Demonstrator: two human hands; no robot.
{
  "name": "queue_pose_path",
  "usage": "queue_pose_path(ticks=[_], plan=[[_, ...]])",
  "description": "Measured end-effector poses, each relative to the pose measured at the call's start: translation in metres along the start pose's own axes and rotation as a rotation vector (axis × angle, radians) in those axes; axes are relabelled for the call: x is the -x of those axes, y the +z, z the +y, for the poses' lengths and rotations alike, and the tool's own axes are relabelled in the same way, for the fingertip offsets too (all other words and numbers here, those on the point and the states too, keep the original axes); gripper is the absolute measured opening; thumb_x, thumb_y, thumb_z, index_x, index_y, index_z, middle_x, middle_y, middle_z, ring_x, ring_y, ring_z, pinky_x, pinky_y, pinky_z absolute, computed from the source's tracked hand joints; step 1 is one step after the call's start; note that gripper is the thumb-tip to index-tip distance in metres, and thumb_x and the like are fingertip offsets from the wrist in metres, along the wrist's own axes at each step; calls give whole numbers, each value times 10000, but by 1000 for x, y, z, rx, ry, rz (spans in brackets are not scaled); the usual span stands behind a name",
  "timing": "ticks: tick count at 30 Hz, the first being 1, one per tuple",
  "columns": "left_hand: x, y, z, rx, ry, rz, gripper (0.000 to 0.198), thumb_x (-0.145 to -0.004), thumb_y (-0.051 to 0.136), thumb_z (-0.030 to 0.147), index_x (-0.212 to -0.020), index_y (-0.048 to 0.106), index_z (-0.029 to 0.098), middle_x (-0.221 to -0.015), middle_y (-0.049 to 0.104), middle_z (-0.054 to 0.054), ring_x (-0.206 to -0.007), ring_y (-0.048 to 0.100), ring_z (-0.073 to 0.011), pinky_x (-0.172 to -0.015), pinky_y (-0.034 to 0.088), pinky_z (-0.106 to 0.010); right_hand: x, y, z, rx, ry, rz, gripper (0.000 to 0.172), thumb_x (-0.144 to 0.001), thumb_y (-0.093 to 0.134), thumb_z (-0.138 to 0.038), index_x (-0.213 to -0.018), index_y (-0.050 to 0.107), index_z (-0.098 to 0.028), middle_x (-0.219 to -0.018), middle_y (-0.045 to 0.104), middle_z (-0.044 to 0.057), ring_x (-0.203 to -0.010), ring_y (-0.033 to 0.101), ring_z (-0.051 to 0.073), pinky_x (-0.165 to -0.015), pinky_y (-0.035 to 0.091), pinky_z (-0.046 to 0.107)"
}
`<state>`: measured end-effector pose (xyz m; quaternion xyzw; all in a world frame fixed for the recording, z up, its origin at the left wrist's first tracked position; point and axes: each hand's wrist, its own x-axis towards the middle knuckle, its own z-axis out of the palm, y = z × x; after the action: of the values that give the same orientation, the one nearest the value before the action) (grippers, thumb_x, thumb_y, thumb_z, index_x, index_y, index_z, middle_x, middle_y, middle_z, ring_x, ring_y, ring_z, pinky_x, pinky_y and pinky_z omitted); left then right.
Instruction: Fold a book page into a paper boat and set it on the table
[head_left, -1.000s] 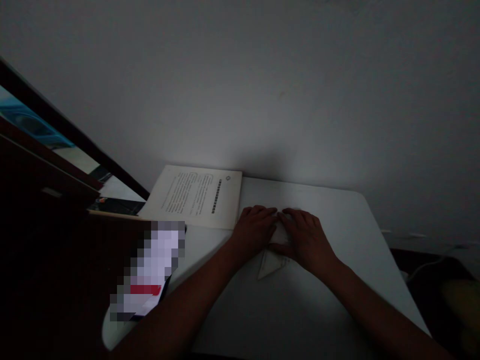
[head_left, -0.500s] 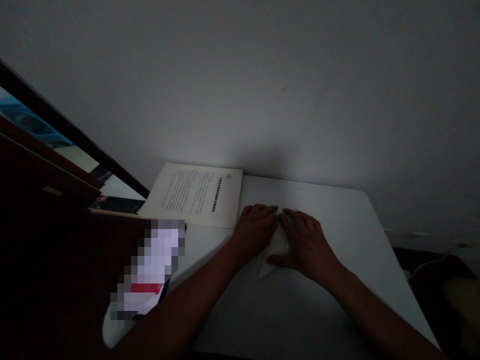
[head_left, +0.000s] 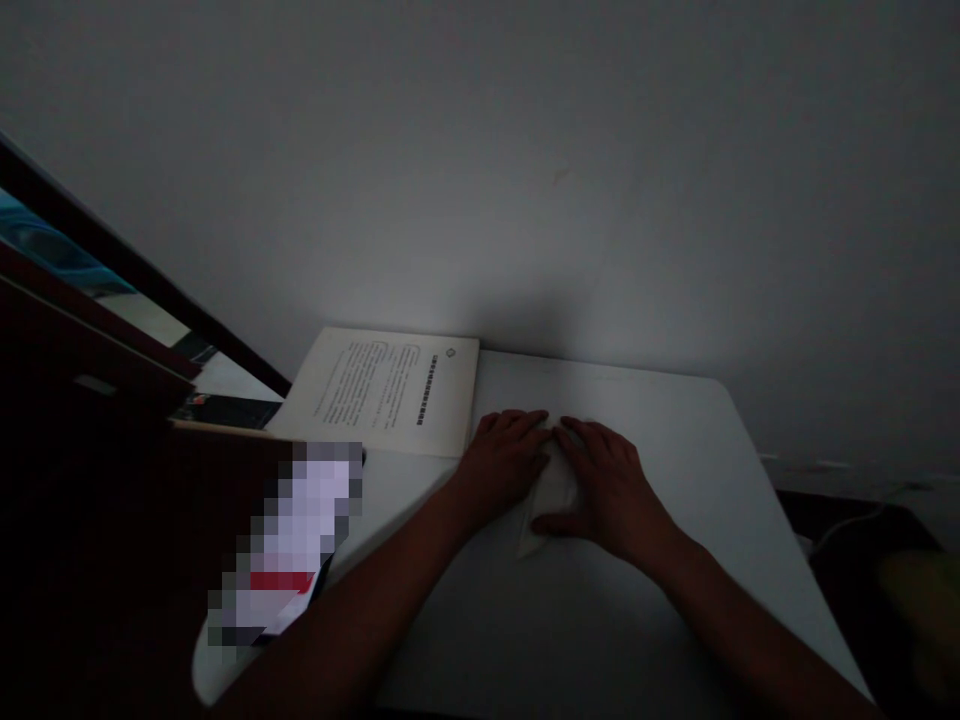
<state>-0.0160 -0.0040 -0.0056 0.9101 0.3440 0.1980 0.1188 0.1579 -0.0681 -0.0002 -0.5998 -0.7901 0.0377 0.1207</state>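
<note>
"White paper point(head_left: 553, 493) is lying on the table point(head_left: 690, 450), its narrow tip pointing toward us!"
"And the hands?"
"Left hand point(head_left: 501, 458) is resting open, fingertips meeting the paper's far end; right hand point(head_left: 609, 488) is lying open over its right side, thumb crossing the near part."
"Nearby?"
"Printed booklet point(head_left: 390, 390) and lit phone point(head_left: 319, 500) are lying off to the left."

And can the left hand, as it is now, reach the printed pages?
Probably yes: the left hand lies beside the printed pages, with nothing visible between them, though its fingers are at the pale paper.
</note>
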Motion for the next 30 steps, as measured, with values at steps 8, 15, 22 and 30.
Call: queue_pose_path(ticks=[8, 15, 22, 30], plan=[[8, -10, -7, 110, 77, -58, 210, -801, 622, 299, -994, 615, 217, -1236, 564, -41, -1172, 464, -207, -1001, 303, -387, -2, 0, 14, -1, -13, -11, 1030, -514, 676, -696, -1363, 388, -189, -1427, 349, 151, -1264, 323, 350, -1014, 262, 501], [9, -20, -5, 168, 34, -144, 405, -708, 711, 365, -1069, 587, 228, -1272, 547, -45, -1201, 456, -218, -1017, 295, -405, -2, -1, 14, -16, -25, -3, 1018, -526, 672, -690, -1366, 380, -196, -1420, 354, 152, -1268, 319, 354, -1008, 263, 514], [12, -26, -5, 174, 55, -211, 644, -602, 773, 432, -1162, 539, 218, -1343, 478, -84, -1257, 395, -251, -1051, 267, -414, 0, -1, 12, -17, -23, -17, 1045, -508, 669, -710, -1370, 386, -190, -1440, 325, 160, -1280, 298, 367, -1009, 261, 524], [11, -26, -6, 182, 108, -185, 515, -659, 725, 434, -1095, 550, 223, -1372, 458, -68, -1284, 362, -248, -1051, 246, -429, 0, -3, 13, -20, -97, -49, 988, -613, 638, -672, -1415, 293, -210, -1462, 337, 96, -1313, 274, 339, -1027, 243, 537]])
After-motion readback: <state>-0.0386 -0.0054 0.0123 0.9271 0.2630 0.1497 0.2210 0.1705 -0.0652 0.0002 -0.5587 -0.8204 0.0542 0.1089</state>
